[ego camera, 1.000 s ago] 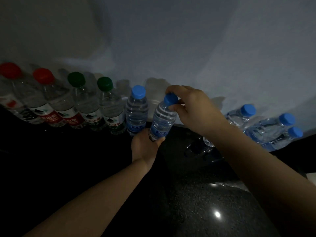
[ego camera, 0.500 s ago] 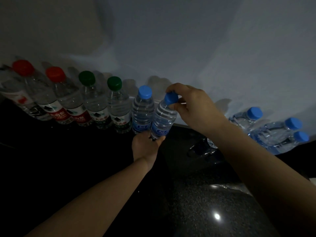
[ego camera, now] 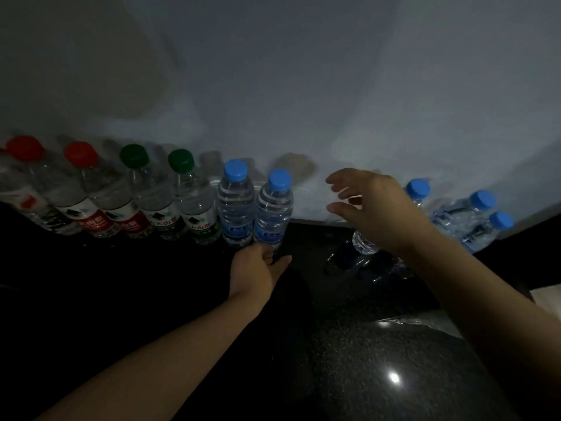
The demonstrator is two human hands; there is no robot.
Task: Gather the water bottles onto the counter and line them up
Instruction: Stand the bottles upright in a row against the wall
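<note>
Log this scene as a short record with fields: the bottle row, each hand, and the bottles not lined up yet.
row: red-capped bottles, green-capped bottles, a blue-capped bottle, then the end bottle, also blue-capped, standing along the wall
left hand: grips the end bottle's base
right hand: open in the air, holds nothing
unplaced: three loose bottles, blue-capped, lying on the counter at the right

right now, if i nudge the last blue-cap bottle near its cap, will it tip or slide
Probably tips: the last blue-cap bottle is tall and narrow. It looks full, so likely heavy for its size. The glossy counter may let its base slide, though the left hand grips it low.
</note>
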